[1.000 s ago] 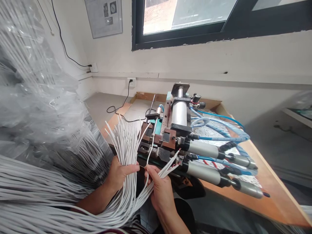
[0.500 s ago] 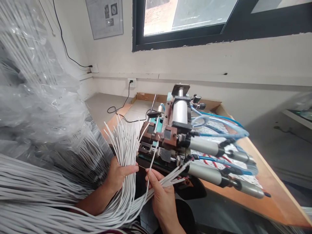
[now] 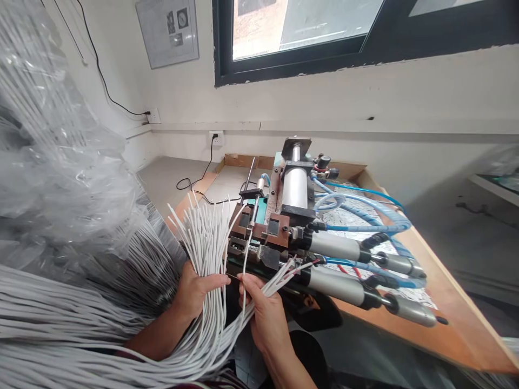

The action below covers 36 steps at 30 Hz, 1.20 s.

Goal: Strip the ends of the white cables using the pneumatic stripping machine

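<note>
Left hand [image 3: 197,292] is curling closed, thumb pointing rightward across its grasp, forearm rising from lower left. Right hand [image 3: 263,313] is pinching with thumb and forefinger uppermost, remaining fingers folded, wrist angling up from below.

A wooden bench [image 3: 454,319] carries a metal machine [image 3: 284,227] with blue hoses [image 3: 365,208]; a printed sheet [image 3: 352,219] and black cable [image 3: 194,186] lie on it.

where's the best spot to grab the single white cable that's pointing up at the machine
Pinch the single white cable on its thin bare stretch just above the right hand, coming from the right: the bundle of white cables in the left hand crowds its left side, and the machine blocks its tip.
</note>
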Each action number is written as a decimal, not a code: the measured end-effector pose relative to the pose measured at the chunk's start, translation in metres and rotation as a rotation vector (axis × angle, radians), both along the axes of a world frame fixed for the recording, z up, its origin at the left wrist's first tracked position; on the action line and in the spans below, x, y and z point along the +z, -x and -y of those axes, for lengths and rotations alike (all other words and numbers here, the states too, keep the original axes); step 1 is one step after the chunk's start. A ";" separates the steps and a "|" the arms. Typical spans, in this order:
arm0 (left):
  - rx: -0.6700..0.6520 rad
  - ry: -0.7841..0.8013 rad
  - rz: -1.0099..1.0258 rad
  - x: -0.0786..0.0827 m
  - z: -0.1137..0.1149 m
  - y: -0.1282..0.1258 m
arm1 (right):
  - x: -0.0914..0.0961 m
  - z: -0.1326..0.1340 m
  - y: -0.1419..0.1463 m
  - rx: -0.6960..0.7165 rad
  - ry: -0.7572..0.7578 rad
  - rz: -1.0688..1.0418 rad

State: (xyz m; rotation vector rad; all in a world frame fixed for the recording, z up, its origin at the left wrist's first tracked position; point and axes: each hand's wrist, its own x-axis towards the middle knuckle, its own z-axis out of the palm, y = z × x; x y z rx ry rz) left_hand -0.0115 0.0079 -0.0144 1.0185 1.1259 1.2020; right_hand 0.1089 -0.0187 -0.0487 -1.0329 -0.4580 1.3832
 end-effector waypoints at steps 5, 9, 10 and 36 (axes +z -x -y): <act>-0.045 -0.001 -0.003 -0.002 0.000 -0.002 | 0.004 -0.004 -0.002 0.080 -0.039 -0.020; -0.138 -0.052 -0.064 0.004 0.003 -0.006 | 0.006 -0.004 -0.002 0.081 -0.085 0.067; -0.150 -0.063 -0.075 0.005 0.003 -0.007 | 0.007 -0.004 -0.001 0.054 -0.098 0.100; -0.163 -0.084 -0.050 0.003 0.000 -0.002 | 0.016 -0.012 0.005 0.133 0.046 -0.239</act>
